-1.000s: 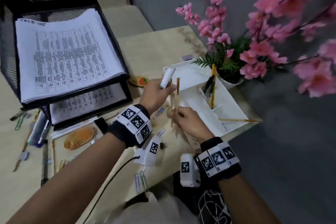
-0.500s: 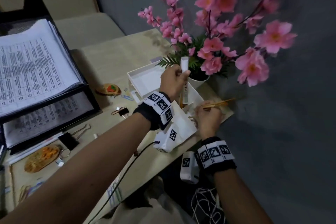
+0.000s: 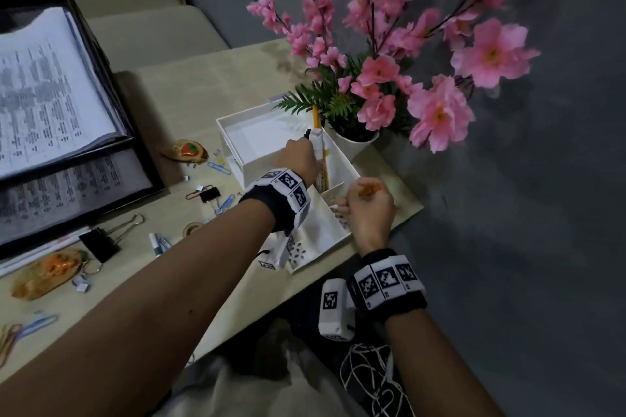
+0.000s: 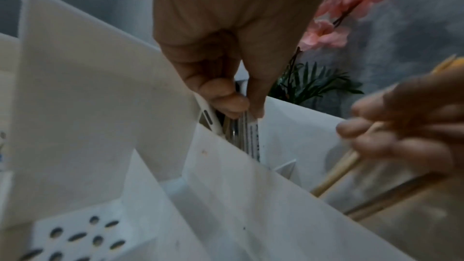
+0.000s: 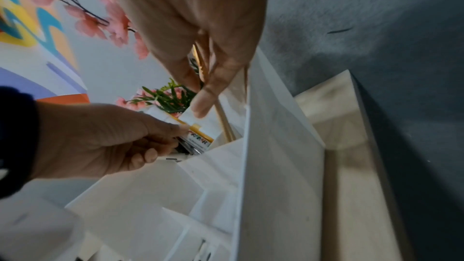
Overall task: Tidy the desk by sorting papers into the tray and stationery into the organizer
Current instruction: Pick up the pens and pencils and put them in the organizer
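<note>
We are gripping thin wooden pencils [image 3: 367,189] in our right hand [image 3: 369,213], holding them just beside the white compartmented plastic organizer [image 3: 335,230] on the bench; farther in, our left hand [image 3: 299,159] is pinching a white marker [image 3: 317,145] and lowering it upright into the tall slot, best released once seated.

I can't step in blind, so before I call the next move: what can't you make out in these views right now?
- Bottom of the organizer slot: hidden in all views by its walls and the left hand.
- How many pens the left fingers pinch: blurred in the left wrist view.
- Pencils in the right hand: count unclear, fingers cover them.
- Papers in the tray: cut off by the head view's left edge, print blurred.
</note>
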`<action>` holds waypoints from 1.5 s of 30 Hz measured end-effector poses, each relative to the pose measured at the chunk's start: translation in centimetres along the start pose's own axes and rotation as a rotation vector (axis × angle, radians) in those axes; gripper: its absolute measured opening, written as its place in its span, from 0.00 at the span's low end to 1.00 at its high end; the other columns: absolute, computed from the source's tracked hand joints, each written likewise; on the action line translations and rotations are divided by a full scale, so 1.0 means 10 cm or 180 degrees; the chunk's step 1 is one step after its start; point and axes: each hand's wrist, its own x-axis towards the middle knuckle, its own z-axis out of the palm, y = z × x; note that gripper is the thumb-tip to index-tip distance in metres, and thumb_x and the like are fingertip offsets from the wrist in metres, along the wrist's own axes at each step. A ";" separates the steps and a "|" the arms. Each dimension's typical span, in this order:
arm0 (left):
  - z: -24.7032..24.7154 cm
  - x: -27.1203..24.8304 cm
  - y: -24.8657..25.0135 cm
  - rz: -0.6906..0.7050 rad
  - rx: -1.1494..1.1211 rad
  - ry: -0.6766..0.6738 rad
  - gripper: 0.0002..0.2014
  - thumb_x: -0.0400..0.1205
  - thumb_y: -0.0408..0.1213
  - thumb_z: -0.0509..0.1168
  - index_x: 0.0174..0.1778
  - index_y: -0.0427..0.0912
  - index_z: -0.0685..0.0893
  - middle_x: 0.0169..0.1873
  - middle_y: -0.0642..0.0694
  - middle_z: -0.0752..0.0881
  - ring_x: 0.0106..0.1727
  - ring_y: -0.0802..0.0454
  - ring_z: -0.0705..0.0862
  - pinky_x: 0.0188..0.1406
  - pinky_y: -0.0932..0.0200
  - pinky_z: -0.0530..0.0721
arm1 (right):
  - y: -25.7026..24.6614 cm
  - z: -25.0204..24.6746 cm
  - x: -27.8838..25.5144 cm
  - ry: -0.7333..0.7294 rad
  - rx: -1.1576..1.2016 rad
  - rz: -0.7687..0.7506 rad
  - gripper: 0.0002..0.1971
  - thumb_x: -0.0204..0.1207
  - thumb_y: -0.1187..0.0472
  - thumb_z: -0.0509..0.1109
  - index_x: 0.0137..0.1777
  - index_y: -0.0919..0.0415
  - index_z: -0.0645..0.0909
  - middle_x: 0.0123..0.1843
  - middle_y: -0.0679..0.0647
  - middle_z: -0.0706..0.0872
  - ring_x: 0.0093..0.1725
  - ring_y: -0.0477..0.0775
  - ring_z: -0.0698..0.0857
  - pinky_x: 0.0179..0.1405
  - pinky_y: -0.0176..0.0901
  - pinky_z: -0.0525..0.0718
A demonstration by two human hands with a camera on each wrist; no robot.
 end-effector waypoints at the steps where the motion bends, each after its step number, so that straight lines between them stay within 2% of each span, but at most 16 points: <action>1: -0.02 -0.01 -0.01 -0.0041 -0.0042 -0.0011 0.09 0.80 0.37 0.65 0.37 0.38 0.76 0.46 0.36 0.84 0.47 0.38 0.83 0.38 0.56 0.72 | -0.01 -0.01 -0.01 0.0113 0.0049 -0.0205 0.10 0.74 0.70 0.66 0.43 0.52 0.77 0.47 0.58 0.86 0.34 0.54 0.89 0.35 0.41 0.89; 4: -0.14 -0.11 -0.06 -0.0148 -0.0115 -0.0041 0.21 0.77 0.42 0.70 0.23 0.42 0.67 0.30 0.43 0.77 0.39 0.44 0.79 0.36 0.57 0.72 | -0.14 -0.03 -0.08 0.0456 -0.0127 -0.0894 0.16 0.73 0.71 0.68 0.60 0.61 0.77 0.56 0.49 0.79 0.32 0.37 0.78 0.35 0.29 0.80; 6: -0.29 -0.24 -0.14 -0.0178 -0.0287 0.0032 0.19 0.76 0.42 0.70 0.25 0.34 0.76 0.28 0.39 0.80 0.38 0.42 0.83 0.36 0.54 0.80 | -0.30 0.01 -0.15 0.0489 -0.0151 -0.1314 0.18 0.72 0.71 0.67 0.63 0.64 0.76 0.58 0.48 0.76 0.32 0.43 0.76 0.32 0.30 0.77; 9: -0.49 -0.48 -0.45 -0.0151 -0.0499 0.0348 0.15 0.78 0.37 0.66 0.39 0.25 0.86 0.38 0.29 0.88 0.40 0.37 0.88 0.45 0.46 0.88 | -0.48 0.22 -0.30 0.0205 -0.0165 -0.1849 0.13 0.72 0.72 0.66 0.57 0.66 0.79 0.55 0.57 0.82 0.39 0.55 0.80 0.35 0.30 0.81; 12: -0.64 -0.81 -0.92 -0.0365 -0.0534 0.0526 0.13 0.79 0.35 0.63 0.42 0.28 0.87 0.41 0.30 0.89 0.40 0.38 0.87 0.46 0.47 0.87 | -0.48 0.58 -0.53 -0.0568 -0.0266 -0.1835 0.08 0.74 0.70 0.64 0.52 0.67 0.80 0.48 0.58 0.85 0.44 0.59 0.84 0.45 0.57 0.85; 15: -0.68 -1.14 -1.48 -0.0876 -0.0582 0.0529 0.11 0.79 0.34 0.62 0.40 0.31 0.86 0.41 0.31 0.90 0.45 0.36 0.87 0.48 0.49 0.86 | -0.38 0.93 -0.83 -0.1446 -0.0749 -0.1773 0.06 0.75 0.71 0.64 0.49 0.68 0.81 0.45 0.60 0.86 0.39 0.53 0.78 0.40 0.39 0.75; 18: -0.68 -1.48 -1.96 -0.1292 -0.0632 0.0558 0.08 0.79 0.34 0.62 0.37 0.39 0.83 0.40 0.32 0.90 0.44 0.37 0.88 0.49 0.47 0.87 | -0.19 1.24 -1.12 -0.2222 -0.1423 -0.1816 0.06 0.75 0.68 0.62 0.46 0.65 0.80 0.45 0.60 0.87 0.42 0.59 0.81 0.42 0.44 0.77; 22: -0.68 -1.82 -2.40 -0.1654 -0.0800 0.0586 0.08 0.80 0.31 0.61 0.38 0.37 0.83 0.35 0.35 0.87 0.35 0.43 0.83 0.47 0.52 0.84 | 0.07 1.52 -1.44 -0.3127 -0.3057 -0.1769 0.07 0.76 0.57 0.63 0.43 0.61 0.76 0.50 0.62 0.82 0.48 0.63 0.82 0.45 0.47 0.77; 28: -0.76 -2.12 -2.75 -0.1931 -0.1132 0.0617 0.11 0.81 0.32 0.61 0.31 0.42 0.79 0.25 0.48 0.81 0.26 0.57 0.78 0.37 0.63 0.78 | 0.17 1.69 -1.61 -0.3094 -0.3696 -0.1660 0.15 0.75 0.55 0.64 0.54 0.66 0.79 0.56 0.65 0.84 0.55 0.65 0.83 0.43 0.45 0.72; 32: -0.86 -2.18 -2.85 -0.2015 -0.1683 0.0691 0.10 0.84 0.36 0.58 0.45 0.38 0.83 0.30 0.48 0.82 0.29 0.56 0.79 0.30 0.63 0.75 | 0.08 1.79 -1.65 -0.3083 -0.3249 -0.1428 0.08 0.72 0.58 0.64 0.44 0.64 0.77 0.46 0.63 0.85 0.47 0.64 0.83 0.40 0.44 0.77; 34: -0.96 -2.17 -2.83 -0.1934 -0.2117 0.0702 0.14 0.86 0.42 0.55 0.47 0.38 0.82 0.35 0.45 0.83 0.33 0.56 0.78 0.32 0.64 0.73 | 0.03 1.88 -1.72 -0.3250 -0.2639 -0.1360 0.08 0.72 0.59 0.64 0.37 0.64 0.75 0.39 0.64 0.86 0.41 0.63 0.85 0.41 0.52 0.85; 36: -1.07 -2.14 -2.80 -0.1802 -0.2538 0.0693 0.16 0.86 0.47 0.54 0.45 0.42 0.82 0.36 0.48 0.82 0.36 0.55 0.78 0.36 0.61 0.73 | -0.03 1.98 -1.85 -0.3587 -0.2269 -0.1425 0.08 0.74 0.61 0.63 0.37 0.64 0.75 0.39 0.65 0.86 0.40 0.64 0.86 0.42 0.57 0.86; 38: -1.16 -2.11 -2.83 -0.1689 -0.2711 0.0765 0.15 0.85 0.47 0.55 0.42 0.45 0.83 0.35 0.49 0.83 0.38 0.55 0.79 0.40 0.59 0.74 | -0.13 2.10 -2.00 -0.4064 -0.2261 -0.1713 0.05 0.77 0.61 0.63 0.39 0.58 0.75 0.39 0.60 0.85 0.40 0.61 0.84 0.39 0.49 0.82; 41: -1.29 -2.09 -3.02 -0.1837 -0.3245 0.1469 0.18 0.86 0.39 0.56 0.29 0.43 0.76 0.24 0.49 0.80 0.27 0.54 0.78 0.34 0.60 0.76 | -0.28 2.35 -2.17 -0.4321 -0.2266 -0.2094 0.07 0.80 0.60 0.62 0.39 0.53 0.75 0.35 0.53 0.81 0.37 0.54 0.79 0.37 0.42 0.74; 43: -1.40 -2.12 -3.19 -0.2072 -0.3223 0.2051 0.17 0.86 0.37 0.55 0.30 0.42 0.74 0.19 0.49 0.75 0.21 0.53 0.74 0.27 0.61 0.73 | -0.30 2.57 -2.17 -0.3949 -0.2394 -0.2267 0.10 0.81 0.59 0.59 0.40 0.57 0.79 0.39 0.56 0.83 0.44 0.57 0.81 0.44 0.46 0.77; 45: -1.49 -2.15 -3.36 -0.2281 -0.2704 0.2279 0.13 0.85 0.38 0.55 0.36 0.39 0.76 0.25 0.44 0.76 0.26 0.48 0.74 0.29 0.59 0.73 | -0.29 2.74 -2.10 -0.3112 -0.3023 -0.2478 0.12 0.81 0.60 0.58 0.48 0.63 0.82 0.53 0.62 0.84 0.60 0.62 0.79 0.58 0.54 0.74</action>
